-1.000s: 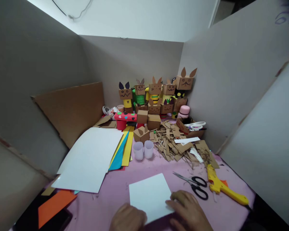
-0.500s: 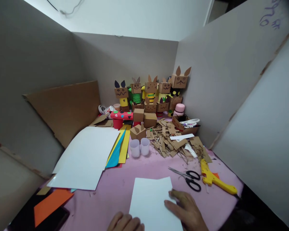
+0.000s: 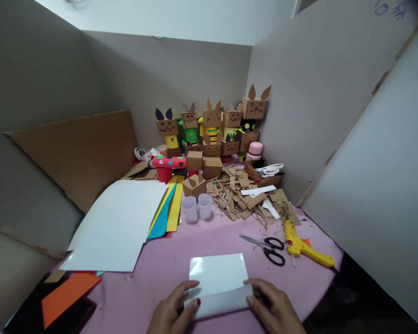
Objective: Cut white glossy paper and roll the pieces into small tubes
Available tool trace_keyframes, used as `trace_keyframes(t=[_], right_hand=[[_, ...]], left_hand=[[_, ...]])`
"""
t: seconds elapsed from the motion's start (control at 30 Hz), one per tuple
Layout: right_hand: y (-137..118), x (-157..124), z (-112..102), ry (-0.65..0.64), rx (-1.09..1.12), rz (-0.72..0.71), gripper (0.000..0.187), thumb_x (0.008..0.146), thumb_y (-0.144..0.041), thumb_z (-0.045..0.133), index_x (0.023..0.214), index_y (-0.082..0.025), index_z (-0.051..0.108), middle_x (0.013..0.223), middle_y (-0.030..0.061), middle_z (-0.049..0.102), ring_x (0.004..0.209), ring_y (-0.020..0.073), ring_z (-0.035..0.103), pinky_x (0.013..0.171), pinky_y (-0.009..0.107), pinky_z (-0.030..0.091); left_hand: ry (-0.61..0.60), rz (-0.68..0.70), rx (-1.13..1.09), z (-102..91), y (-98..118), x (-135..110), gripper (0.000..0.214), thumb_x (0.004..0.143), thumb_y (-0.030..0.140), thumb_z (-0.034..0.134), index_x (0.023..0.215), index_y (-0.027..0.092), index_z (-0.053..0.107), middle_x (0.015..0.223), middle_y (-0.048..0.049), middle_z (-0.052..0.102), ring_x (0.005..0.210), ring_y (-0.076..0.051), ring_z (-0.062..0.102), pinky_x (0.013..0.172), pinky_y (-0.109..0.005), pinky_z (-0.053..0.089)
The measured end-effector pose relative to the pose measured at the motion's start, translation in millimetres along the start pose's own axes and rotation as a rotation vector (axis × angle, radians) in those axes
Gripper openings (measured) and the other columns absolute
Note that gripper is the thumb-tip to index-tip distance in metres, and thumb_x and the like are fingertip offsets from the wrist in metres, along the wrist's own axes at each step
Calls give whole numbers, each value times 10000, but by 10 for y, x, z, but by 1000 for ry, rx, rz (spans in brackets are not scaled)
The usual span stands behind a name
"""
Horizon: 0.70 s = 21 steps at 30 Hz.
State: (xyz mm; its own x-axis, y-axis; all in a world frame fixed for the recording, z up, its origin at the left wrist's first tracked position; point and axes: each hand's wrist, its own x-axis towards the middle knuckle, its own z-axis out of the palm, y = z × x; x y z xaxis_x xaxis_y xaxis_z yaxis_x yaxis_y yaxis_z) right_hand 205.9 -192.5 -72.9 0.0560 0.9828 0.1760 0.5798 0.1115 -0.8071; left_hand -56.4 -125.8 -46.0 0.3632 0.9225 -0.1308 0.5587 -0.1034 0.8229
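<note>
A white sheet of paper [image 3: 218, 271] lies at the front of the pink-covered table, its near edge curled up and over into a rounded fold. My left hand [image 3: 177, 306] grips the left end of the curl between thumb and fingers. At the right end, my right hand [image 3: 270, 301] pinches the same curl in the same way. Black-handled scissors [image 3: 266, 248] rest partly open to the right of the sheet, touched by neither hand. Beyond the paper stand two translucent white cups [image 3: 197, 208] side by side.
A yellow glue gun [image 3: 308, 250] lies at right. Cardboard scraps [image 3: 235, 192] are heaped behind the scissors. Large white sheets [image 3: 114, 227] and an orange sheet [image 3: 68, 294] lie at left. Cardboard animal figures [image 3: 212, 118] line the back, with grey partitions around.
The paper's near edge has been rolled up and away from me. Both hands now hold its ends; earlier they rested beside and on the flat sheet. The camera view has shifted slightly.
</note>
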Motion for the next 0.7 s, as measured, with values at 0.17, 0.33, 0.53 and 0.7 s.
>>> trace_keyframes(t=[0.17, 0.33, 0.53, 0.7], right_hand=[[105, -61, 15, -18, -42, -70, 348, 897, -299, 546, 1229, -231, 626, 903, 72, 758, 806, 216, 695, 743, 304, 564], [82, -79, -16, 24, -145, -169, 314, 877, -246, 583, 1186, -243, 638, 882, 62, 750, 788, 210, 699, 724, 307, 587], [126, -120, 17, 128, -389, -378, 408, 869, -233, 593, 1277, -223, 579, 1171, 158, 686, 1016, 285, 674, 817, 379, 591], [134, -67, -39, 22, -639, -596, 455, 862, -323, 633, 1274, -143, 568, 1141, 173, 717, 935, 316, 708, 757, 418, 608]], left_hand=[[214, 321, 254, 85, -80, -16, 245, 886, 282, 534, 1076, 247, 685, 978, -72, 738, 850, -189, 715, 705, -243, 569], [367, 859, 642, 90, -82, -16, 257, 885, 305, 571, 1094, 181, 656, 954, -112, 759, 827, -220, 718, 713, -292, 587], [358, 876, 644, 97, 42, 7, 244, 923, 326, 510, 1050, 166, 644, 859, -98, 742, 751, -201, 710, 671, -280, 598], [272, 826, 555, 116, -13, 9, 217, 918, 334, 523, 1029, 184, 633, 846, -86, 720, 726, -189, 696, 640, -256, 596]])
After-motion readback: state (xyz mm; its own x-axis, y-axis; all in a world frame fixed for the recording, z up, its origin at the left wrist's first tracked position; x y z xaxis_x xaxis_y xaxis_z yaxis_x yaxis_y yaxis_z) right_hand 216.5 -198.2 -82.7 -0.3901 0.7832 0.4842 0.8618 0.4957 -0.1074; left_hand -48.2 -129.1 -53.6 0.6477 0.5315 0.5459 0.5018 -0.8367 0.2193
